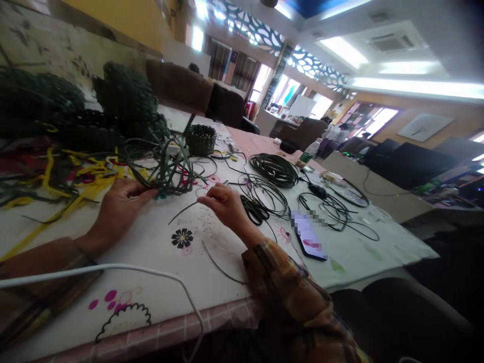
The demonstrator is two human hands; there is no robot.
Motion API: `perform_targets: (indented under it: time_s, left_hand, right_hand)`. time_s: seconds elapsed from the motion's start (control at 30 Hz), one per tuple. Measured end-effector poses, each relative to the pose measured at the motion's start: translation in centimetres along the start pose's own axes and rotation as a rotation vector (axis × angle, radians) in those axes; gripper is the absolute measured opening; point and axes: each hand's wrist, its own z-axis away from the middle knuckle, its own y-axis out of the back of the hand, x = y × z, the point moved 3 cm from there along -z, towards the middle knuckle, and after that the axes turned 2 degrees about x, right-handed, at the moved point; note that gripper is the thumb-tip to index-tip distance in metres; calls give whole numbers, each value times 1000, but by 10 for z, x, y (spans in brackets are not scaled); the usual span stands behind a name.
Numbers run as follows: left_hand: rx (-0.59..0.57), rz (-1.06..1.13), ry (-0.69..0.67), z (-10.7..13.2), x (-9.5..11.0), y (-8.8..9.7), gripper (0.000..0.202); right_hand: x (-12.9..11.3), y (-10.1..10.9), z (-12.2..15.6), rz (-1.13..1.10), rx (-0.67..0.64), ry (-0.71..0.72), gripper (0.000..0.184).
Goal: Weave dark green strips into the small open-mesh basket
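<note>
My left hand (117, 209) is closed at the left, thumb and fingers pinching the near edge of a half-woven basket (172, 169) of dark green strips, whose loose ends stick up and outward. To its right, my right hand (225, 202) is closed in a pinch on a thin dark strip (183, 208) that trails down to the left over the white tablecloth. The fingers hide the strip's other end. Just beyond my right wrist lie black-handled scissors (257, 210). Another loose thin strip (219, 265) curves on the cloth near my right sleeve.
A small finished woven basket (201, 139) stands behind. Large dark green woven pieces (123, 96) and yellow strips (91, 187) crowd the left. Coiled dark cord (274, 170) and a phone (308, 236) lie right. A white cable (139, 269) crosses the foreground.
</note>
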Motion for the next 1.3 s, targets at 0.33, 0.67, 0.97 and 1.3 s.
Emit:
perform_targets:
  time_s: [0.33, 0.67, 0.97, 1.3]
  left_hand:
    - [-48, -29, -159, -4, 14, -1, 42]
    - [-71, 82, -68, 2, 10, -6, 35]
    - [-66, 126, -119, 4, 9, -6, 35]
    - [55, -58, -350, 5, 28, 5, 21]
  right_hand:
    - [-10, -31, 16, 540, -509, 72, 25]
    - [-27, -17, 18, 417, -492, 73, 25]
    - [-27, -7, 17, 103, -167, 151, 20]
    - [-29, -6, 21, 176, -19, 177, 30]
